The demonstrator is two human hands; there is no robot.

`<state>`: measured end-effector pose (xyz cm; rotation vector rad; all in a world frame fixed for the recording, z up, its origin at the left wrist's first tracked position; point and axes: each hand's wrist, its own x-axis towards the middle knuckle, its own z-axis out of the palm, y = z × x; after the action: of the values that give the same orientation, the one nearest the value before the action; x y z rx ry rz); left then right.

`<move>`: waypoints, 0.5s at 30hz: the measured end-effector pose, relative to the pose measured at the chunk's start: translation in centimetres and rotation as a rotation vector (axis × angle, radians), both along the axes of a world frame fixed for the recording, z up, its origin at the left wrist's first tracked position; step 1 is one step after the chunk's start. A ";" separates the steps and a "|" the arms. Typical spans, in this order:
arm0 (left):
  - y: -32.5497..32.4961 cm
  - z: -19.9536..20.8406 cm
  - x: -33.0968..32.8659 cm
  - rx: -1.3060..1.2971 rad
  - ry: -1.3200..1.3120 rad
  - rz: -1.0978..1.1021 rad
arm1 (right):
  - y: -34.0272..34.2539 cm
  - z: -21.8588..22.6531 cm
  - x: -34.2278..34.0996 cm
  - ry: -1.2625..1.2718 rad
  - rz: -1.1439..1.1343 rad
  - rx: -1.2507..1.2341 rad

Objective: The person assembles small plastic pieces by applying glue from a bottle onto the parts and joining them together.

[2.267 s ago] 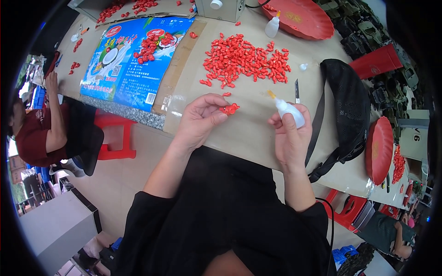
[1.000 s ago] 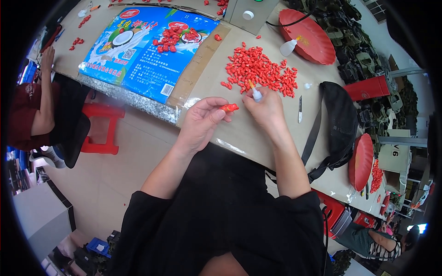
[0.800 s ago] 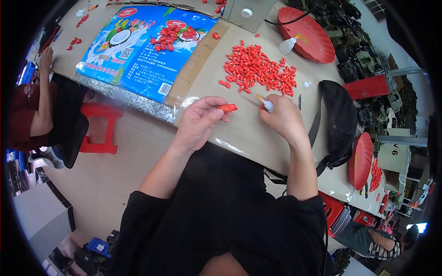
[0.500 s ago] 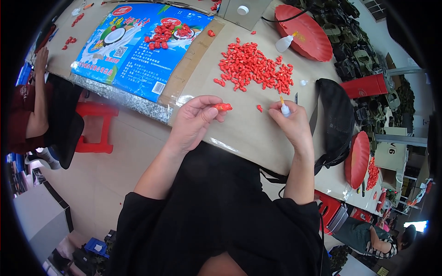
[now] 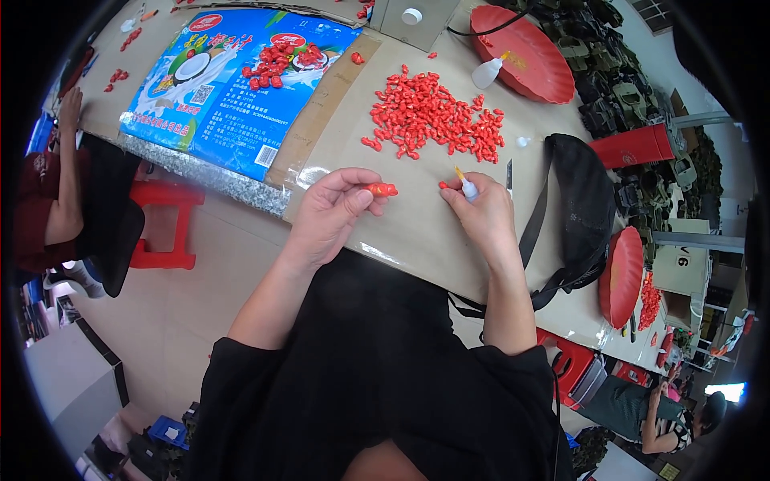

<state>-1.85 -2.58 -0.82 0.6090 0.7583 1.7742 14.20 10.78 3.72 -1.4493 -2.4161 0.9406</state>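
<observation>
Between the thumb and fingers of my left hand (image 5: 333, 210) is a small red knobbly piece (image 5: 382, 190) with yellowish marks. My right hand (image 5: 484, 210) holds a small white squeeze bottle (image 5: 469, 190) with a yellow nozzle pointing up and away. Right at its thumb and fingertip is another little red piece (image 5: 443, 185); whether they grip it or only touch it I cannot tell. Beyond both hands, a wide heap of similar red pieces (image 5: 433, 112) lies on the brown-covered table (image 5: 409, 228).
At left lies a blue printed cardboard sheet (image 5: 216, 112) bearing a cluster of red pieces (image 5: 273, 64). A second white bottle (image 5: 486, 74) leans by a red scalloped tray (image 5: 529, 60). A thin blade (image 5: 509, 175) and a black bag (image 5: 579, 208) are right. Another person's arm (image 5: 68, 168) rests at far left.
My right hand has moved left, bringing its thumb and fingertip to the loose red piece while keeping the bottle. My left hand still holds its piece. The view has shifted slightly.
</observation>
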 end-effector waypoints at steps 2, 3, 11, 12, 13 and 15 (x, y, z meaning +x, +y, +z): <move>0.1 0.1 0.1 -0.009 0.005 0.000 | 0.1 -0.4 0.3 0.072 0.035 0.085; 0.1 0.2 0.2 -0.014 0.009 -0.013 | 0.2 -0.3 0.5 0.074 0.037 0.085; 1.8 1.6 1.3 -0.057 0.022 -0.112 | -0.1 0.1 1.7 0.771 -0.037 -0.774; 2.0 1.6 1.4 -0.067 0.033 -0.122 | -0.1 0.1 1.7 0.774 -0.036 -0.773; 2.2 1.5 1.5 -0.076 0.044 -0.133 | -0.2 0.3 1.6 0.849 -0.041 -0.845; 2.5 1.6 1.7 -0.072 0.037 -0.151 | -0.3 0.3 1.8 0.927 -0.050 -0.913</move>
<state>-0.18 -0.04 0.77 0.6358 0.7785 1.5950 15.96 10.49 4.00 -0.8461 -1.2794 2.2229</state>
